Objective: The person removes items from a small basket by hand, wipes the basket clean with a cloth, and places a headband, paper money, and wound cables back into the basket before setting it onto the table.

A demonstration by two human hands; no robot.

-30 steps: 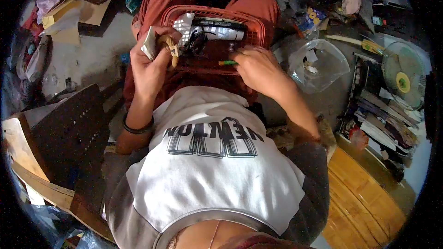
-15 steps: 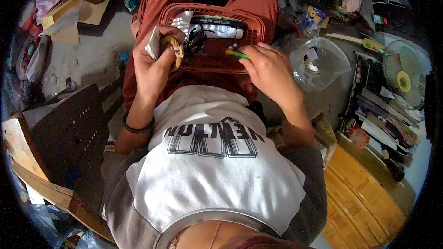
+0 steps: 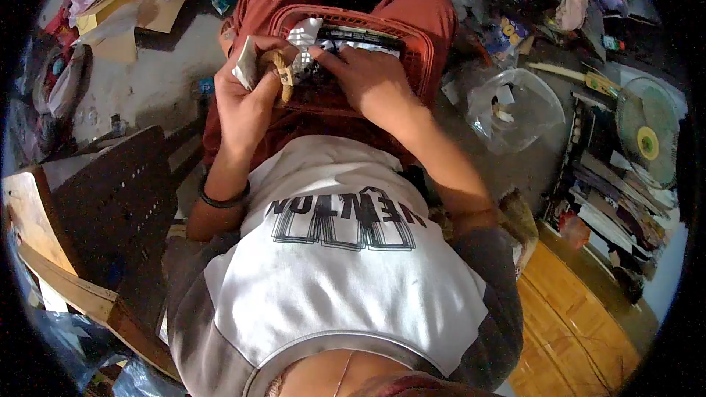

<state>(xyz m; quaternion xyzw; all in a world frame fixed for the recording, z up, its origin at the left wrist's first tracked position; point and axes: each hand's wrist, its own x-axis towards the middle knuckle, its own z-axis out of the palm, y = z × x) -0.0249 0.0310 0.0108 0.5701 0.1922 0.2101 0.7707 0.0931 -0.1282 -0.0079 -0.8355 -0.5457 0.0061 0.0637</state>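
My left hand is closed around a tan woven ring with a small pale tag or clasp on it. A thin, whitish flat piece also sticks up from the same hand; its kind is unclear. A red plastic basket rests on my lap. Inside it lie a white item, a dark tube-like item and a tangle of dark things, partly covered. My right hand reaches into the basket, index finger stretched out over the dark tangle. Its other fingertips are hidden.
Cardboard and bags lie at the upper left. A dark perforated panel stands at the left. To the right are a clear plastic bag, a fan, stacked papers and a wooden surface.
My right hand has moved left and into the basket. The green-handled thing it held no longer shows. My left hand keeps its hold on the ring and the whitish piece.
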